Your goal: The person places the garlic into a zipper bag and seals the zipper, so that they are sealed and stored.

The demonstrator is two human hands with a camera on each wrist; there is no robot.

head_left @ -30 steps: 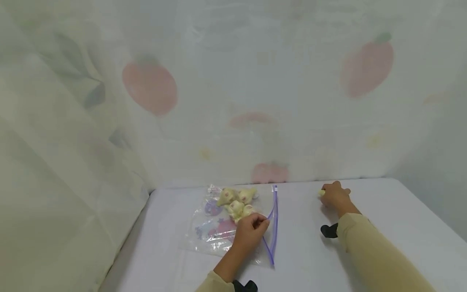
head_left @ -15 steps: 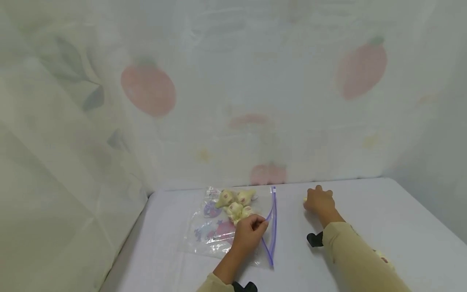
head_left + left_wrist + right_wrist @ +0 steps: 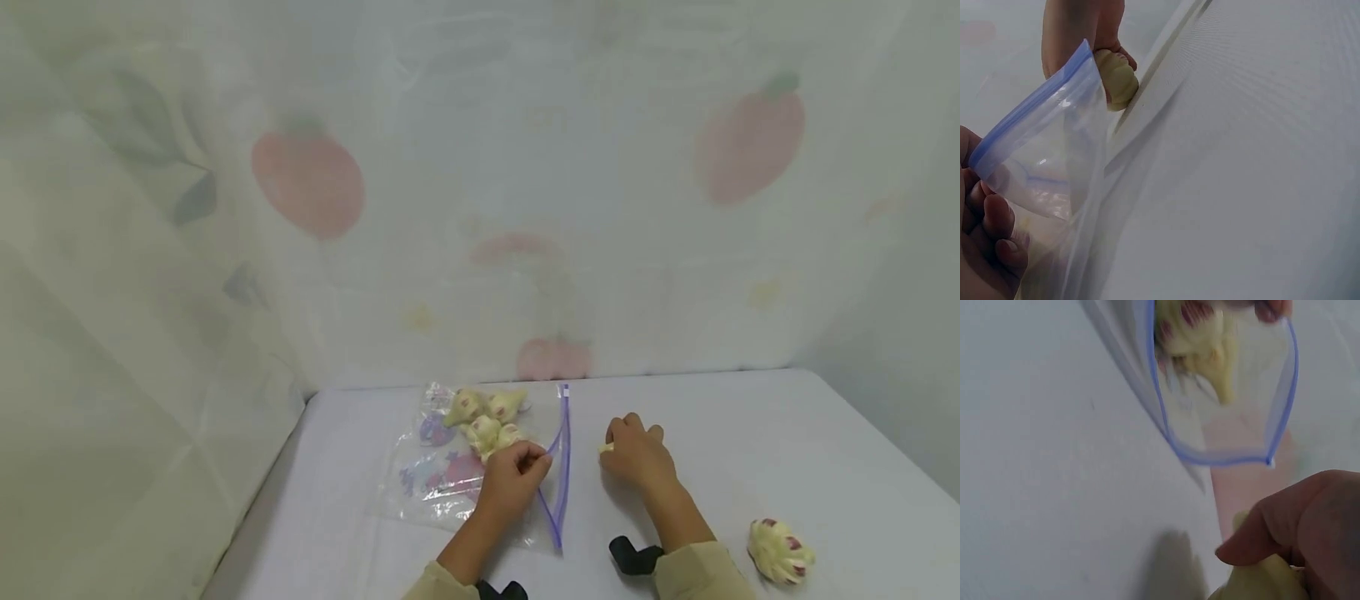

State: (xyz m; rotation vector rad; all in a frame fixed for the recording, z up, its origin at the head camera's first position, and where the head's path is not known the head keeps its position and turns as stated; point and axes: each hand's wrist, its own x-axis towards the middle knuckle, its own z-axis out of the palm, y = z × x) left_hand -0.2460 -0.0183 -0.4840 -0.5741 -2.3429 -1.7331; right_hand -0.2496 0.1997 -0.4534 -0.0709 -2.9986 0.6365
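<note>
A clear zip bag [image 3: 408,500] with a purple zip edge lies on the table, its mouth facing right. Several pale yellow garlic bulbs [image 3: 482,432] with reddish marks are inside it. My left hand [image 3: 513,479] pinches the bag's rim and holds the mouth apart, as the right wrist view shows with the gaping bag [image 3: 1222,459]. To the right of the opening, my right hand [image 3: 641,457] grips another garlic bulb [image 3: 1260,581], mostly hidden by the fingers in the head view. The left wrist view shows that bulb [image 3: 1119,78] beyond the bag's rim.
One more garlic bulb [image 3: 780,552] lies on the white table [image 3: 750,450] near the front right, beside the right sleeve. A fabric sheet [image 3: 450,192] printed with fruit hangs behind the table's back edge. Black straps or mounts [image 3: 633,557] show at the wrists.
My right hand has carried the garlic bulb from the far right leftward and nearer, towards the bag's mouth. The loose bulb at front right has come into sight. My left hand stays put.
</note>
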